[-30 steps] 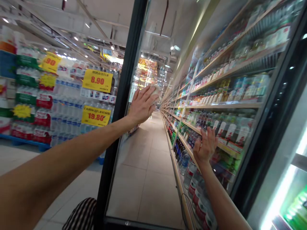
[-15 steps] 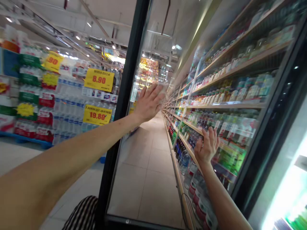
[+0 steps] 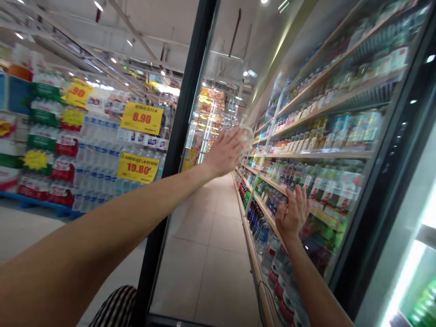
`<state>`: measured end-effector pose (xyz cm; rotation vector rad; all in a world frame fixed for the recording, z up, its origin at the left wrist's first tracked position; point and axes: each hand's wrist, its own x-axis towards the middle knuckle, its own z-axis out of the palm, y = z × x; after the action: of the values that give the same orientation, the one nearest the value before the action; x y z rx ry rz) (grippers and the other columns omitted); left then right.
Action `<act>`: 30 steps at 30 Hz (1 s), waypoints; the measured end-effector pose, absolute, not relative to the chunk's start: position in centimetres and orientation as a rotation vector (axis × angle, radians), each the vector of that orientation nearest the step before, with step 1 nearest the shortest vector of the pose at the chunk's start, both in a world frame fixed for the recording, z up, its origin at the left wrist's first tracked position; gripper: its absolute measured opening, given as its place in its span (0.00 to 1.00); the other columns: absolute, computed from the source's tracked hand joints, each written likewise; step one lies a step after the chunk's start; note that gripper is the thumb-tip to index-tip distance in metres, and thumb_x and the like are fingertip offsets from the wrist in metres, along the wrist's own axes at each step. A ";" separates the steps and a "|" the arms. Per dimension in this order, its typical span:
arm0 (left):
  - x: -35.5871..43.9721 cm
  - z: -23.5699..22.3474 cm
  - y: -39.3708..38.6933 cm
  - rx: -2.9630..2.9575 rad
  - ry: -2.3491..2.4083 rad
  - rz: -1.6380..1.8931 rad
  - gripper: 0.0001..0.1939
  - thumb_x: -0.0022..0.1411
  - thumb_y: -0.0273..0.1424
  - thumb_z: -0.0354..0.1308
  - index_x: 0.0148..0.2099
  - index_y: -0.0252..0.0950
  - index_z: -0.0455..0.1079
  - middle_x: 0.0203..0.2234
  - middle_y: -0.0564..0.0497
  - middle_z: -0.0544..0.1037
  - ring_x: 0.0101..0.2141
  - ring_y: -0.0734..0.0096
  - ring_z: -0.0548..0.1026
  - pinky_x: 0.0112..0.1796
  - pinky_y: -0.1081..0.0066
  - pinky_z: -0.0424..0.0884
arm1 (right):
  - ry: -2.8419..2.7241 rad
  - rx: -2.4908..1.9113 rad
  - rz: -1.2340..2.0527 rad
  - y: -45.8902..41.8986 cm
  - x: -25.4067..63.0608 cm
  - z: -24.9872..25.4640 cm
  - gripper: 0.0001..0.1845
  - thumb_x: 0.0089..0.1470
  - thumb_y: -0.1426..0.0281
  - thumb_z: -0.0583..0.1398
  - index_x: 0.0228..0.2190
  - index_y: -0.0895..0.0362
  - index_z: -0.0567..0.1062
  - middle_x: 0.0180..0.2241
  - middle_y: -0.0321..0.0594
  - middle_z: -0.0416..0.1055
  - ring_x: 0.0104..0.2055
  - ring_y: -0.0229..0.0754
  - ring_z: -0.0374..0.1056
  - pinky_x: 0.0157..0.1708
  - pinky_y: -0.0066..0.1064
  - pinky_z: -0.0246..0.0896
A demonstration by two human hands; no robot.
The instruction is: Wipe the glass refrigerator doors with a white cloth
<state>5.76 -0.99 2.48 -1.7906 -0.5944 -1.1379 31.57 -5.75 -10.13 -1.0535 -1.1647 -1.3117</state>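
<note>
My left hand (image 3: 226, 152) lies fairly flat against the glass door (image 3: 190, 268), pressing a whitish cloth (image 3: 246, 136) under its fingertips. Most of the cloth is hidden by the hand and a little blurred. Lower and to the right, my right hand (image 3: 293, 211) is raised with fingers apart and slightly curled, holding nothing. It is at the glass near the door's right side; which face of the pane it touches I cannot tell. A black frame (image 3: 180, 136) edges the door, and my left forearm crosses in front of it.
Shelves of bottled drinks (image 3: 327, 181) line the right, seen through or mirrored in the glass. At left stand stacked water packs (image 3: 95, 154) with yellow price signs (image 3: 141, 118). A lit cooler (image 3: 422, 290) with green bottles is at the lower right. A striped garment (image 3: 116, 309) shows below.
My left hand has slid to the right across the glass with the cloth, dipping slightly at the end. The right hand has stayed almost in place. The view has shifted slightly.
</note>
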 end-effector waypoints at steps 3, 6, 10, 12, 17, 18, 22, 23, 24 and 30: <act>8.1 -1.3 -1.8 -1.928 -0.189 -0.781 0.21 0.62 0.32 0.45 0.58 0.41 0.55 0.59 0.51 0.56 0.60 0.63 0.48 0.58 0.55 0.44 | -1.165 -1.050 -1.319 -5.7 31.6 -10.1 0.22 0.52 0.70 0.49 0.50 0.57 0.65 0.56 0.48 0.59 0.61 0.48 0.50 0.56 0.47 0.44; 8.9 -2.3 -1.7 -1.938 0.092 -0.608 0.20 0.63 0.33 0.44 0.57 0.42 0.57 0.58 0.52 0.59 0.59 0.68 0.52 0.58 0.60 0.47 | -1.157 -1.057 -1.327 -5.8 31.5 -10.1 0.22 0.52 0.70 0.50 0.49 0.57 0.66 0.56 0.49 0.59 0.60 0.48 0.51 0.56 0.47 0.45; 7.8 2.2 -1.3 -1.862 -0.246 -0.925 0.21 0.63 0.32 0.43 0.58 0.40 0.54 0.59 0.50 0.57 0.59 0.64 0.52 0.57 0.57 0.48 | -1.158 -1.062 -1.319 -5.8 31.5 -10.2 0.22 0.52 0.70 0.50 0.49 0.57 0.66 0.55 0.49 0.59 0.60 0.48 0.51 0.56 0.47 0.45; 7.6 3.7 -1.3 -1.805 -0.475 -1.105 0.22 0.62 0.32 0.44 0.58 0.40 0.54 0.60 0.49 0.54 0.60 0.62 0.49 0.58 0.56 0.46 | -1.167 -1.075 -1.310 -5.8 31.5 -10.2 0.22 0.52 0.71 0.50 0.49 0.56 0.66 0.56 0.49 0.59 0.60 0.48 0.50 0.56 0.47 0.44; 9.8 -0.2 -1.9 -1.917 -0.248 -0.861 0.21 0.63 0.32 0.42 0.58 0.40 0.55 0.60 0.51 0.55 0.60 0.62 0.48 0.58 0.55 0.44 | -1.175 -1.080 -1.304 -5.8 31.6 -10.2 0.22 0.52 0.70 0.50 0.50 0.56 0.65 0.56 0.48 0.58 0.61 0.48 0.50 0.56 0.47 0.44; 10.2 -1.3 -2.0 -1.933 -0.131 -0.773 0.20 0.63 0.32 0.42 0.58 0.41 0.55 0.59 0.52 0.56 0.60 0.64 0.49 0.58 0.57 0.45 | -1.175 -1.075 -1.305 -5.8 31.6 -10.2 0.22 0.52 0.70 0.49 0.50 0.56 0.65 0.56 0.48 0.58 0.61 0.48 0.50 0.56 0.48 0.44; 10.1 -1.6 -1.8 -1.947 0.070 -0.630 0.20 0.64 0.32 0.41 0.58 0.42 0.55 0.59 0.54 0.58 0.60 0.69 0.51 0.58 0.61 0.46 | -1.173 -1.070 -1.307 -5.9 31.6 -10.2 0.22 0.52 0.70 0.49 0.50 0.56 0.64 0.56 0.49 0.59 0.60 0.48 0.50 0.56 0.48 0.44; 9.7 -0.7 -1.7 -1.942 -0.001 -0.705 0.21 0.64 0.32 0.42 0.59 0.42 0.54 0.59 0.53 0.57 0.60 0.69 0.51 0.58 0.60 0.46 | -1.171 -1.066 -1.308 -5.9 31.6 -10.1 0.22 0.52 0.70 0.50 0.50 0.56 0.65 0.56 0.49 0.59 0.60 0.48 0.50 0.56 0.47 0.44; 9.3 0.3 -1.6 -1.927 -0.111 -0.812 0.21 0.64 0.32 0.42 0.59 0.41 0.53 0.59 0.52 0.56 0.60 0.68 0.50 0.58 0.59 0.45 | -1.170 -1.060 -1.312 -5.9 31.5 -10.1 0.22 0.52 0.71 0.50 0.50 0.57 0.65 0.55 0.49 0.59 0.60 0.48 0.50 0.56 0.47 0.44; 9.3 0.3 -1.8 -1.882 -0.316 -0.968 0.21 0.63 0.32 0.43 0.58 0.39 0.55 0.60 0.49 0.55 0.60 0.62 0.48 0.58 0.56 0.44 | -1.164 -1.048 -1.323 -5.8 31.6 -10.1 0.22 0.52 0.71 0.50 0.49 0.56 0.66 0.55 0.49 0.60 0.60 0.48 0.51 0.56 0.47 0.45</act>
<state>9.30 -1.78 0.25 -1.8823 -0.3158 -0.9679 31.56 -5.85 -10.11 -1.0481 -1.1640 -1.3234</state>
